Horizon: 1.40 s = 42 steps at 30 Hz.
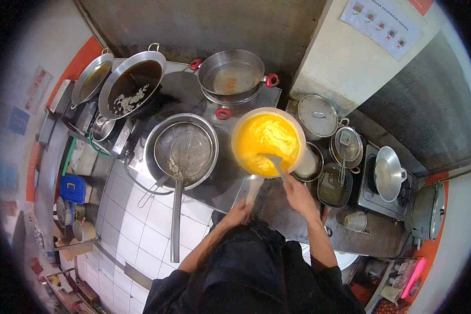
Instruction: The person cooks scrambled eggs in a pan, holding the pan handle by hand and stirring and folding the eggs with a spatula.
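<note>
My left hand (pixel 239 213) is closed round the handle of a round pan (pixel 254 189) on the counter's near side. Bright yellow liquid (pixel 248 140) fills much of the pan, with paler soft folds in it that look like cooking egg. In my right hand (pixel 298 194) is the handle of a grey spatula (pixel 272 158). The spatula's blade reaches into the yellow mixture at the pan's near side. Left of the pan, a wire strainer (pixel 186 149) rests in a wide metal bowl (pixel 211 172), its long handle jutting towards me.
Behind stands a perforated steamer pot (pixel 230 73) with red handles. A large wok (pixel 157 70) of dark oil with pale bits is at the far left. On the right are a lidded pot (pixel 317 115), a slotted turner (pixel 344 141) and a wok on a burner (pixel 389 175).
</note>
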### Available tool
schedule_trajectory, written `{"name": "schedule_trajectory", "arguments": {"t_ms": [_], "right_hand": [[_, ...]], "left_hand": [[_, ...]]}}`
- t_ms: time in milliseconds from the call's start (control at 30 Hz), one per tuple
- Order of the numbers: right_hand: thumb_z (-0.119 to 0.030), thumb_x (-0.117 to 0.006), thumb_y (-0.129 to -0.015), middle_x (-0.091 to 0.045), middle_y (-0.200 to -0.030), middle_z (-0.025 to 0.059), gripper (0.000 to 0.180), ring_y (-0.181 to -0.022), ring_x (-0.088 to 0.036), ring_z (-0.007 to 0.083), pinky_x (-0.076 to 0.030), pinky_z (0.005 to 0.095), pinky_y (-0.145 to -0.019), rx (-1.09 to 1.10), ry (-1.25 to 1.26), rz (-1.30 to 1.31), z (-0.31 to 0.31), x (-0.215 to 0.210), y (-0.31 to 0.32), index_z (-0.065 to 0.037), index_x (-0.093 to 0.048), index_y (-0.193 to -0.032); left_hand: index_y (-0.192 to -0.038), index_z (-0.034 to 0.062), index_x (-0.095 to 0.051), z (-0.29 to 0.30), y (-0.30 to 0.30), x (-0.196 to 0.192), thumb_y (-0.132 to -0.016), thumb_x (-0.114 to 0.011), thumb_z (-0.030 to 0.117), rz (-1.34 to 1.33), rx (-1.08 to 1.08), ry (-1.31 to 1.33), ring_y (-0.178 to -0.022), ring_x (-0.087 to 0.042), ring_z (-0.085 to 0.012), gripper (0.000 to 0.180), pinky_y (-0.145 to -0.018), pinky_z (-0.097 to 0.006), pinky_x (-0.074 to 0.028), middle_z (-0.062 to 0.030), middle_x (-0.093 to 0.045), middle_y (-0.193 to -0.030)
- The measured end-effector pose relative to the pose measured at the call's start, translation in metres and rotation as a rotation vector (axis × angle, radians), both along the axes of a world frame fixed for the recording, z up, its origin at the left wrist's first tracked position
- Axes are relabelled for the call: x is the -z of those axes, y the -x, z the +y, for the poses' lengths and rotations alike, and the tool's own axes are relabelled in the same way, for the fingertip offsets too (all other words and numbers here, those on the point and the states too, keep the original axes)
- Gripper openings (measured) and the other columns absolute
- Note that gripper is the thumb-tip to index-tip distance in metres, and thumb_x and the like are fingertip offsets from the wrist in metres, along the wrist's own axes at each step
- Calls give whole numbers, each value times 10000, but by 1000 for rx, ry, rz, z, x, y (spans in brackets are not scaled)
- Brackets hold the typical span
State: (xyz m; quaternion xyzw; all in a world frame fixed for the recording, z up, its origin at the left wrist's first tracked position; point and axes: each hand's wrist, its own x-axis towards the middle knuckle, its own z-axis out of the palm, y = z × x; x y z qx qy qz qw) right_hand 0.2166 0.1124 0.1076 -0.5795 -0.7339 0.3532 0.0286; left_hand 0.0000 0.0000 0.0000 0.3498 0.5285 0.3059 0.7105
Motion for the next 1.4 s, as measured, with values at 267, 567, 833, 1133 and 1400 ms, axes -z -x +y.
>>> {"name": "schedule_trajectory", "arguments": {"t_ms": [267,567,833,1133,1400], "right_hand": [[-197,-439,-976,-438,-674,6,473,-436,-382,77,-326,250,-383,672,257,606,30,-28,-11,-133,-372,-1440],[-192,-440,-975,-440,-675,14,475,-451,-380,79,-291,235,-377,748,328,753,109,24,-5,-89,-363,-1433],[-242,-502,-954,-436,-611,-2,452,-414,-370,85,-297,241,-377,382,419,565,143,12,22,-118,-448,-1385],[-343,-509,-950,-604,-757,128,440,-400,-452,123,-353,277,-394,-73,275,138,128,-7,45,-133,-523,-1337],[-265,-488,-924,-600,-1171,247,434,-1096,-577,369,-432,391,-957,-355,110,-23,89,-34,35,-92,-517,-1321]], "left_hand": [[-1186,61,-463,-5,-7,-2,-996,-450,363,-30,-32,38,-536,-467,-111,357,-475,-266,-390,-13,-509,-703],[-1256,79,-424,-4,-1,8,-996,-446,366,-10,-15,13,-527,-461,-114,388,-462,-265,-373,-10,-503,-673],[-1309,82,-390,-2,-1,-1,-992,-448,383,-33,-26,34,-543,-479,-117,441,-468,-260,-388,-22,-520,-703],[-1095,6,-515,0,-1,-10,-987,-451,394,71,-38,-37,-609,-531,-135,408,-538,-297,-442,-40,-544,-755],[-1323,68,-396,-2,3,8,-991,-452,359,42,-3,46,-581,-494,-119,445,-507,-272,-418,-23,-528,-742]]}}
